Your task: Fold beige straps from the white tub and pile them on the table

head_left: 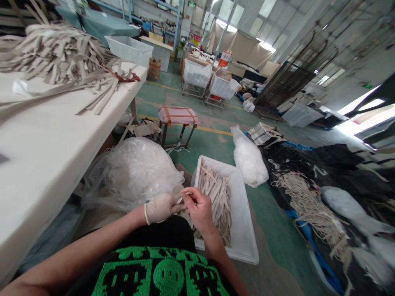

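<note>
My left hand (162, 208), in a pale glove, is closed with its fingertips in a pinch just above my lap. My bare right hand (199, 207) meets it, thumb and forefinger pinched together. A small whitish bit shows between the fingertips, too little of it to name. Just right of my hands stands a white plastic bin (243, 222) holding many beige fabric strips (217, 197), partly hidden by my right hand and forearm. Left of my hands, a big clear plastic bag (138, 168) bulges up beside the table.
The white table (61, 135) on my left bears a heap of beige strips (61, 53). Ahead stands a pink-padded stool (179, 116). A stuffed white sack (249, 162) lies beyond the bin. To the right, tangled beige cords (311, 205) lie on dark material. Wheeled bins (197, 74) stand farther back.
</note>
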The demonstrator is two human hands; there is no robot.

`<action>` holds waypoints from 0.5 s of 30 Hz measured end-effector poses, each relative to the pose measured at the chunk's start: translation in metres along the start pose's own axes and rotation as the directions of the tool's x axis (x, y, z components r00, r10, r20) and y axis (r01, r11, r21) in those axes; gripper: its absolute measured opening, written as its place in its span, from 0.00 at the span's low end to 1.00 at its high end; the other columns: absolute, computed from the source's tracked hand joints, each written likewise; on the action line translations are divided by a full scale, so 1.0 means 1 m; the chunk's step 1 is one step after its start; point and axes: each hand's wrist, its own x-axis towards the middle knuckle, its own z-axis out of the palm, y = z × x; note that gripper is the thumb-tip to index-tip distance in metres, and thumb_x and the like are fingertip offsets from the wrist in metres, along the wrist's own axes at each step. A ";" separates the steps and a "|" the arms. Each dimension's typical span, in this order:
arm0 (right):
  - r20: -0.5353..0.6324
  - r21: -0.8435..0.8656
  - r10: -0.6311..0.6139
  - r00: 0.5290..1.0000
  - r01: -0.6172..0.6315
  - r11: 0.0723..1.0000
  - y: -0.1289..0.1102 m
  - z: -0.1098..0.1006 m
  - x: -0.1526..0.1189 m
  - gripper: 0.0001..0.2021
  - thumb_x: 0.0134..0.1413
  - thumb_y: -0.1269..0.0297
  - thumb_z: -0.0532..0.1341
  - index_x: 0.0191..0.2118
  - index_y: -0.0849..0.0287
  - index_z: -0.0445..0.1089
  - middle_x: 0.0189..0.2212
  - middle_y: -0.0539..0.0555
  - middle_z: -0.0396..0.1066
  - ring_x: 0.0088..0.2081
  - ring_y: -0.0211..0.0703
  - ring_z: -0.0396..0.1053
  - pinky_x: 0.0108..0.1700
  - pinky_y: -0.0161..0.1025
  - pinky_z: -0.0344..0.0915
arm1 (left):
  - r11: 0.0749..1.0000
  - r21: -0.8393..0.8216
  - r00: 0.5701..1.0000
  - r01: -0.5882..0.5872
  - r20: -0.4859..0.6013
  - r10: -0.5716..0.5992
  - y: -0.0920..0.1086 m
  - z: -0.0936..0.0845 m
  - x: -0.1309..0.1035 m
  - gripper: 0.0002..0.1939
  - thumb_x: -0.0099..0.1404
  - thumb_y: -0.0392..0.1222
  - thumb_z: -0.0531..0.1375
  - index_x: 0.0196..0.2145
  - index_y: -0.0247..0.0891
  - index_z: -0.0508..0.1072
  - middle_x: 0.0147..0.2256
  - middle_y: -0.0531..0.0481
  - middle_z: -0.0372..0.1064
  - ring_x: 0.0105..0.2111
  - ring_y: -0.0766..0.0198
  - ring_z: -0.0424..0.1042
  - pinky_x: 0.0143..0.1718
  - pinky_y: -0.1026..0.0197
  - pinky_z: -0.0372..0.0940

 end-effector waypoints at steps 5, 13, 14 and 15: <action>0.019 0.134 0.094 0.995 -0.096 0.986 0.014 0.005 -0.006 0.15 0.62 0.50 0.60 0.36 0.58 0.69 0.20 0.46 0.67 0.18 0.34 0.63 0.21 0.30 0.61 | 0.948 0.316 0.988 0.039 0.132 -0.085 -0.002 0.003 -0.007 0.18 0.70 0.52 0.52 0.31 0.38 0.74 0.24 0.52 0.68 0.23 0.64 0.62 0.28 0.62 0.53; -0.002 0.117 0.060 0.998 -0.059 0.991 0.010 0.002 -0.017 0.11 0.62 0.55 0.60 0.33 0.57 0.69 0.19 0.45 0.67 0.19 0.34 0.65 0.25 0.30 0.64 | 0.908 0.417 0.976 -0.027 0.207 -0.065 -0.013 0.003 -0.015 0.20 0.73 0.52 0.49 0.36 0.39 0.74 0.31 0.48 0.75 0.30 0.60 0.71 0.34 0.61 0.60; -0.059 0.114 0.044 0.997 -0.037 0.993 0.009 -0.001 -0.017 0.12 0.62 0.55 0.60 0.32 0.57 0.68 0.19 0.45 0.66 0.19 0.34 0.65 0.25 0.30 0.64 | 0.914 0.406 0.976 -0.012 0.204 -0.078 -0.015 0.004 -0.014 0.19 0.72 0.52 0.49 0.36 0.39 0.74 0.31 0.48 0.75 0.30 0.60 0.71 0.33 0.61 0.60; -0.124 0.110 0.027 0.992 -0.014 0.994 0.007 -0.006 -0.018 0.12 0.62 0.54 0.60 0.32 0.57 0.68 0.18 0.45 0.66 0.19 0.34 0.65 0.24 0.30 0.63 | 0.917 0.398 0.975 0.005 0.203 -0.093 -0.017 0.006 -0.013 0.20 0.72 0.53 0.49 0.34 0.39 0.74 0.30 0.48 0.74 0.29 0.60 0.70 0.32 0.61 0.60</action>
